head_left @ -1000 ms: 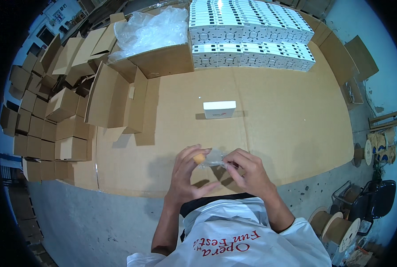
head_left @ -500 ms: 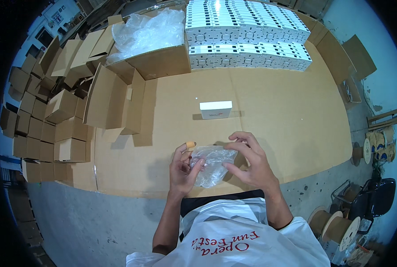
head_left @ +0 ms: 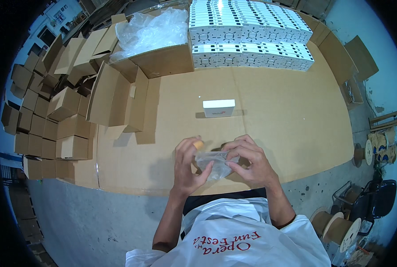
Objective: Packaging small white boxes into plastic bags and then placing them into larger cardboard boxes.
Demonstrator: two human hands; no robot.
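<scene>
Flattened brown cardboard sheets (head_left: 269,133) cover the work surface, with stacked white printed cartons (head_left: 247,33) along its far edge, an open brown box lined with clear plastic film (head_left: 152,42) at the far left corner, and heaps of folded brown boxes (head_left: 47,111) off the left edge. From the head view, the left hand (head_left: 187,167) and right hand (head_left: 249,162) meet near the near edge, both pinching a small crumpled clear plastic bag (head_left: 214,162); a little orange piece (head_left: 199,144) shows at the left fingertips. I judge the step to be working the piece into or out of the bag, calling next for the bag's mouth to be held apart. The bag's long axis runs roughly left to right; where its mouth points cannot be told. A small white rectangular box (head_left: 219,107) lies mid-surface beyond the hands.
</scene>
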